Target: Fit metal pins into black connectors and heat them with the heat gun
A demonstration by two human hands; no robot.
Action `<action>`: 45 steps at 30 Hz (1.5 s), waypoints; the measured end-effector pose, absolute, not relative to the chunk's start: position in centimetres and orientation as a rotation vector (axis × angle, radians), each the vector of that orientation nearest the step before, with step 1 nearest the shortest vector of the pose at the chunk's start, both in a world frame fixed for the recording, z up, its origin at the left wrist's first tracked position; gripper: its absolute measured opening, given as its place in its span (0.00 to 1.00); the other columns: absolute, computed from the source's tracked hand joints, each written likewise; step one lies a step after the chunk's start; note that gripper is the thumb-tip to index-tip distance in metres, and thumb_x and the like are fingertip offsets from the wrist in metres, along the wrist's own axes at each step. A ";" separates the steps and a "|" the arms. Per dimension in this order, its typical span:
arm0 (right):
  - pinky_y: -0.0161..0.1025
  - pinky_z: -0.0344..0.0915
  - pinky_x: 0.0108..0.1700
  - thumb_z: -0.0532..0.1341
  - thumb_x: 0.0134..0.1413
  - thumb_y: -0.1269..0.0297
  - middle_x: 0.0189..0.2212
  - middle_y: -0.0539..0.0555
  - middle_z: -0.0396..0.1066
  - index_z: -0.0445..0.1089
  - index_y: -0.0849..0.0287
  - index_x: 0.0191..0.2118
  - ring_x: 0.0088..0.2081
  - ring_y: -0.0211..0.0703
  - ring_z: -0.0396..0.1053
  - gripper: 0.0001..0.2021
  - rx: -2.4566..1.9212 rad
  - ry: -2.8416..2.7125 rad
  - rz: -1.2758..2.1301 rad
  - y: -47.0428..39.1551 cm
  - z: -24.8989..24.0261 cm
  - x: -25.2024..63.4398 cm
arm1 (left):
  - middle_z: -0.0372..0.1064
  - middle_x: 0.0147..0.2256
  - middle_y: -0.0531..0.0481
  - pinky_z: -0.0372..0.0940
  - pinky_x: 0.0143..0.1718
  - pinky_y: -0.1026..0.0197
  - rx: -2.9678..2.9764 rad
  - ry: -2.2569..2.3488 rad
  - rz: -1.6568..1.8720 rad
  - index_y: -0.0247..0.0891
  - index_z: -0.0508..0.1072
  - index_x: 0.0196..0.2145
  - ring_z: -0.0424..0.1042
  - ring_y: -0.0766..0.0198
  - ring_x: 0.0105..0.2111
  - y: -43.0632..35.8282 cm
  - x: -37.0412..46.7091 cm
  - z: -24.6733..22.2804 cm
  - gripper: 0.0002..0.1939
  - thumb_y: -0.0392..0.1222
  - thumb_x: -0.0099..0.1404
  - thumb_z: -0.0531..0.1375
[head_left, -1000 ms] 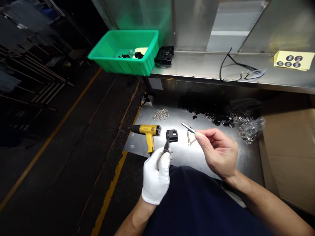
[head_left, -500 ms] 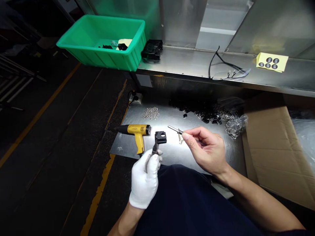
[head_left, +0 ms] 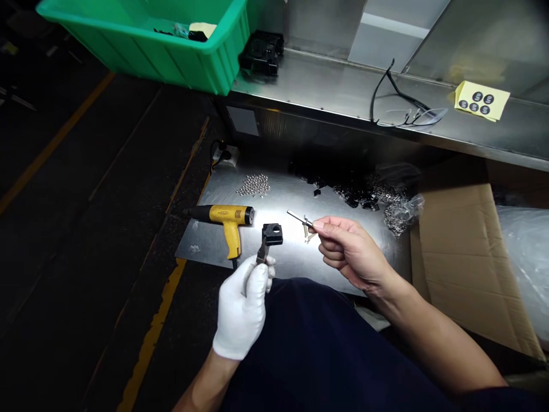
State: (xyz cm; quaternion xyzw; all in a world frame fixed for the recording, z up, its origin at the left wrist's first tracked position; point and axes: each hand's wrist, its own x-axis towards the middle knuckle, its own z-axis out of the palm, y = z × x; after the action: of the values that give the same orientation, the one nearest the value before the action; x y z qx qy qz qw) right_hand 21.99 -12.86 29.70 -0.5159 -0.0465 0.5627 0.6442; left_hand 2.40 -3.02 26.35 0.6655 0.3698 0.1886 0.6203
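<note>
White-gloved left hand (head_left: 242,306) has its fingers closed round a slim, dark, metal-looking piece (head_left: 261,252), with a squarish black block (head_left: 274,236) at its far end, can't tell if they're joined. Bare right hand (head_left: 349,246) is pinching a thin silver rod (head_left: 297,217), tip near the block but apart. Block and rod are over the shiny grey metal table (head_left: 295,266), right of a yellow-and-black heat gun (head_left: 230,217).

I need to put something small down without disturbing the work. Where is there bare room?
Most room: the shelf, between the black block and the eyeglasses. A smaller bench patch lies between the small silver pieces and the black parts. Crowded: the bench's back right, where black parts and silver hardware are heaped.
</note>
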 end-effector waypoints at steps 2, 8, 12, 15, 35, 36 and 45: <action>0.28 0.36 0.19 0.69 0.61 0.60 0.18 0.38 0.46 0.74 0.62 0.35 0.20 0.27 0.36 0.10 -1.128 -0.050 1.337 -12.8 29.6 22.1 | 0.69 0.32 0.52 0.67 0.33 0.61 1.529 0.856 0.433 0.37 0.74 0.44 0.67 0.66 0.29 -3.1 2.4 26.3 0.17 0.52 0.78 0.52; 0.26 0.36 0.17 0.69 0.59 0.60 0.18 0.38 0.45 0.74 0.62 0.36 0.19 0.28 0.35 0.10 -0.999 0.110 1.448 -12.5 28.9 22.0 | 0.69 0.31 0.52 0.66 0.33 0.61 1.532 0.864 0.430 0.36 0.75 0.44 0.67 0.66 0.28 -3.2 2.5 26.3 0.18 0.52 0.78 0.52; 0.25 0.37 0.16 0.70 0.56 0.60 0.17 0.37 0.44 0.73 0.62 0.35 0.19 0.28 0.34 0.10 -0.929 0.183 1.490 -12.4 28.8 21.9 | 0.69 0.32 0.52 0.67 0.34 0.61 1.530 0.856 0.422 0.36 0.75 0.45 0.68 0.66 0.29 -3.1 2.4 26.1 0.18 0.52 0.78 0.52; 0.24 0.37 0.15 0.71 0.55 0.60 0.17 0.36 0.44 0.72 0.62 0.36 0.19 0.28 0.33 0.11 -0.892 0.211 1.503 -12.4 28.8 21.8 | 0.69 0.32 0.52 0.67 0.34 0.61 1.528 0.854 0.415 0.37 0.75 0.45 0.68 0.66 0.29 -3.1 2.5 25.9 0.18 0.52 0.78 0.52; 0.34 0.71 0.29 0.63 0.69 0.58 0.37 0.51 0.73 0.72 0.62 0.48 0.30 0.35 0.70 0.12 -1.336 0.426 1.062 -18.6 9.1 23.0 | 0.66 0.26 0.52 0.61 0.22 0.66 1.306 0.960 0.147 0.33 0.74 0.37 0.64 0.68 0.22 -3.0 6.4 15.3 0.28 0.66 0.66 0.61; 0.35 0.72 0.30 0.63 0.69 0.58 0.38 0.51 0.73 0.72 0.62 0.49 0.31 0.36 0.71 0.12 -1.330 0.429 1.054 -18.7 9.0 23.1 | 0.66 0.27 0.52 0.61 0.23 0.65 1.321 0.942 0.136 0.34 0.74 0.37 0.64 0.68 0.23 -3.0 6.6 15.7 0.28 0.66 0.65 0.61; 0.41 0.76 0.38 0.65 0.68 0.60 0.43 0.54 0.75 0.73 0.61 0.50 0.38 0.41 0.75 0.12 -1.210 0.617 0.814 -20.6 11.4 23.2 | 0.70 0.28 0.51 0.62 0.28 0.62 1.746 0.434 -0.438 0.38 0.77 0.37 0.66 0.63 0.26 -7.5 13.3 22.4 0.21 0.60 0.70 0.59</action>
State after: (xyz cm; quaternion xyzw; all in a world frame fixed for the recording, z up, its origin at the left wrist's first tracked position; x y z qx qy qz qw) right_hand 23.16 -20.57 11.37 -0.5439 0.2771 0.3657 0.7026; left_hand 13.26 -7.51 22.44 0.7536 0.1873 -0.1890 0.6010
